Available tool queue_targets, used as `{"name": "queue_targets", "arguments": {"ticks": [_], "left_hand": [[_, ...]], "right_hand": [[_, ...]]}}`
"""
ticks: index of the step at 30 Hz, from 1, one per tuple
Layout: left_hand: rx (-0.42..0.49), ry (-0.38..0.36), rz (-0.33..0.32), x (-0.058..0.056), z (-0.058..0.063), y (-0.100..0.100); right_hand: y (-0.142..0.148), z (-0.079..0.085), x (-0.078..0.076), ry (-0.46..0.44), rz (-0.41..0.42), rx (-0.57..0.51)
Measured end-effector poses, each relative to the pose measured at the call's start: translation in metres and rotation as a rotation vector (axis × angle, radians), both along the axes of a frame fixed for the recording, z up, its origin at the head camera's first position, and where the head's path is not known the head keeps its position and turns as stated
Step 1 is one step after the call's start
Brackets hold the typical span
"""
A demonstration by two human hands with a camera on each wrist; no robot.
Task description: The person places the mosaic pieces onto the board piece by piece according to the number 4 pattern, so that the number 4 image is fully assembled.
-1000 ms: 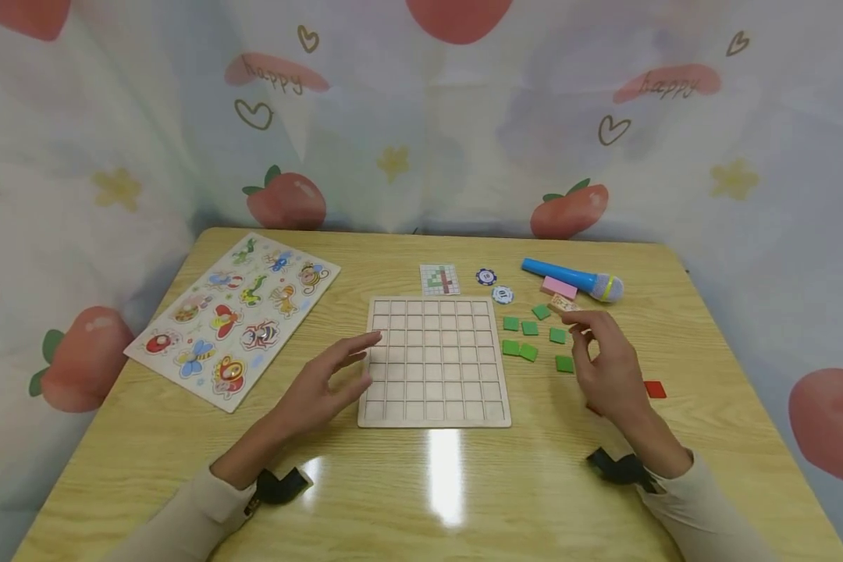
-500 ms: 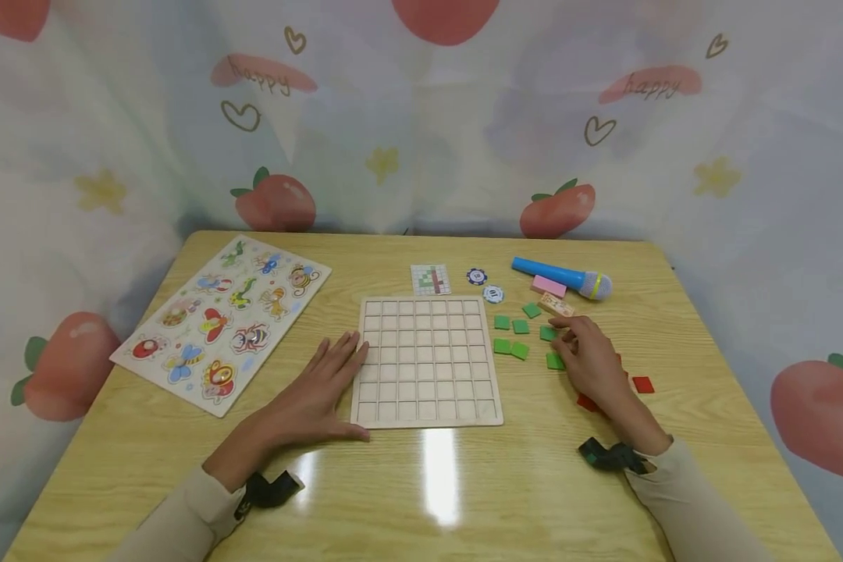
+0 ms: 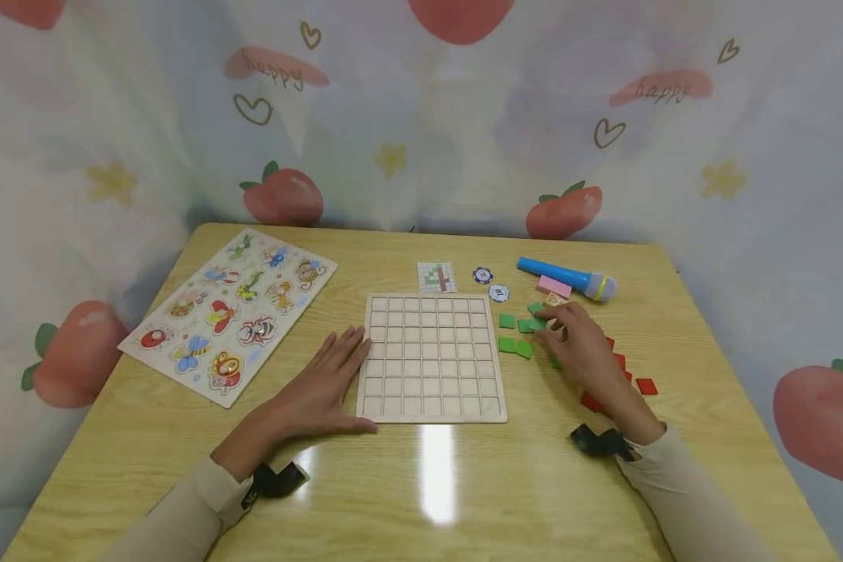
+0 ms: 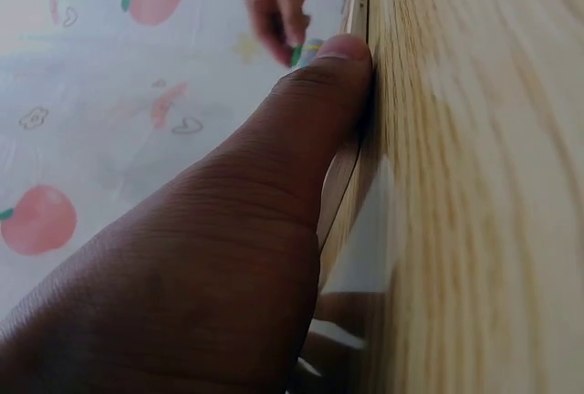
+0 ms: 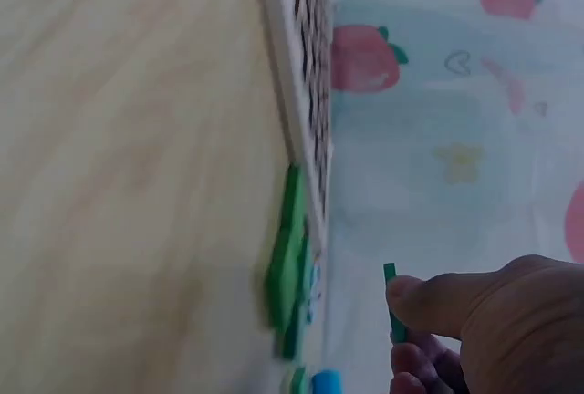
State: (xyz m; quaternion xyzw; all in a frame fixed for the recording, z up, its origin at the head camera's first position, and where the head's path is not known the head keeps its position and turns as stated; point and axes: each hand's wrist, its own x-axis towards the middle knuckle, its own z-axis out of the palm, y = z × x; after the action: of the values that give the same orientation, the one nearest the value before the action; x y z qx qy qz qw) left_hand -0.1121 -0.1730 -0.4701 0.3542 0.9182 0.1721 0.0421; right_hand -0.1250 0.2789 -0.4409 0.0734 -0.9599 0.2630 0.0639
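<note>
My left hand [image 3: 316,394] rests at the left edge of the wooden grid board [image 3: 432,359], its fingers spread and straight. Its thumb [image 4: 310,111] lies along the board's near left corner. Over on the right, my right hand [image 3: 583,347] pinches a green square tile [image 5: 394,303] between thumb and fingers, lifted off the table in the right wrist view. Several other green tiles [image 3: 507,345] lie between the board and that hand; one is partly hidden under it. Red tiles [image 3: 647,386] lie around the right wrist, partly covered by the hand.
Behind the board lie a small printed pattern card [image 3: 437,277] and two poker chips [image 3: 499,293]. A blue toy microphone [image 3: 569,277], a pink block [image 3: 555,286] and a patterned block [image 3: 554,299] are at the back right. An insect puzzle board [image 3: 232,312] lies left.
My left hand has come down onto the board's left edge and spread its fingers. The right hand has reached the green tiles, picked one up and moved slightly left with it.
</note>
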Motion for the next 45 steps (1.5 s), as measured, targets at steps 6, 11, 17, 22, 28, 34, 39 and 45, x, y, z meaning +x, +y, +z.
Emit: {"name": "queue_targets", "arguments": {"ticks": [6,11,17,22,28,34,39,45], "left_hand": [[-0.020,-0.026,0.009,0.000,0.002,-0.004],[-0.031,-0.053,0.018,-0.002,0.000,-0.001],[-0.035,-0.045,0.014,-0.002,0.002,0.002],[-0.039,-0.035,0.010,-0.005,0.004,0.003],[-0.044,-0.030,0.009,-0.005,0.001,0.003],[-0.034,-0.059,0.019,-0.002,0.001,0.004],[-0.035,-0.060,0.037,-0.001,0.004,0.000],[-0.037,-0.072,0.025,-0.002,0.003,0.002]], "right_hand": [[-0.068,0.018,-0.038,-0.070,0.247,-0.001],[-0.103,0.015,-0.073,-0.138,0.339,0.031],[-0.109,0.005,-0.091,-0.136,0.392,0.051],[-0.112,0.005,-0.097,-0.116,0.409,0.064],[-0.107,0.008,-0.091,-0.067,0.447,0.086],[-0.061,0.020,-0.056,0.078,0.253,-0.103],[-0.024,0.013,-0.033,0.096,0.017,-0.197],[-0.007,-0.006,-0.026,-0.013,-0.037,-0.148]]}}
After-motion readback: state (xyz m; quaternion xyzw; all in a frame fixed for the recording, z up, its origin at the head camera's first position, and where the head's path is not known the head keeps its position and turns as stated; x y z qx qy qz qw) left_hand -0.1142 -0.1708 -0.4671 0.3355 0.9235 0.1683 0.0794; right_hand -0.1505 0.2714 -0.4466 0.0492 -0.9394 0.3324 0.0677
